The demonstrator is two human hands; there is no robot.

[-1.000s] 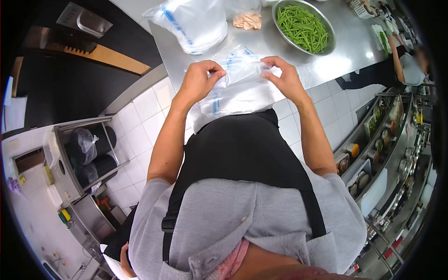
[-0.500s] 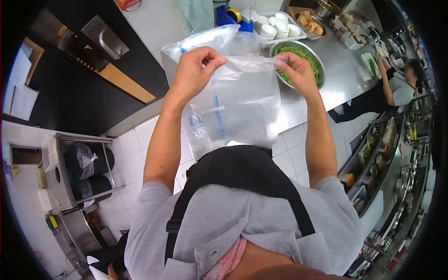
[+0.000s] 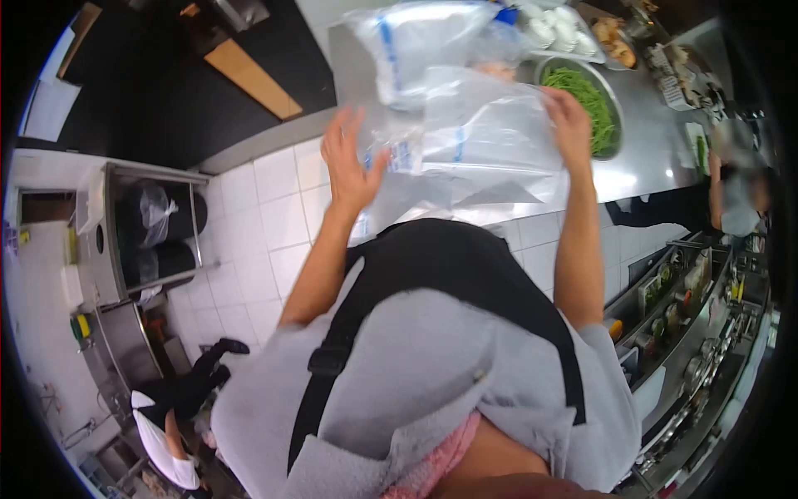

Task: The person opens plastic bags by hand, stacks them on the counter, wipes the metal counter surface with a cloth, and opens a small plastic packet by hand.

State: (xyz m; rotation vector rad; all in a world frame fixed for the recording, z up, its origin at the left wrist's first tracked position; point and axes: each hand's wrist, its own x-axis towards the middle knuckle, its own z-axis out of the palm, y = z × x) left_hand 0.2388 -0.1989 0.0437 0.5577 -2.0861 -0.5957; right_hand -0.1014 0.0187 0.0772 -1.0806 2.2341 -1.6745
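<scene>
Left hand: the left hand [image 3: 351,170] is held with fingers spread and thumb apart; nothing is seen gripped, though crumpled plastic lies just beside the thumb.
Right hand: the fingers of the right hand [image 3: 572,129] are curled at the bag's edge (whether it is pinched or only touched cannot be told, given the blur).
Clear plastic bag: the blue-printed clear plastic bag [image 3: 490,125] is spread between the hands, above the near part of the table [image 3: 636,154].
Beyond the hands: bulky packed plastic [image 3: 424,46] is set farther out.
Green beans: a metal bowl [image 3: 614,141] of green beans [image 3: 582,91] is partly covered in view by the right hand.
Risk: the bag could be dropped if the right-hand contact is light; the bowl could be nudged if that hand were swung outward.
</scene>
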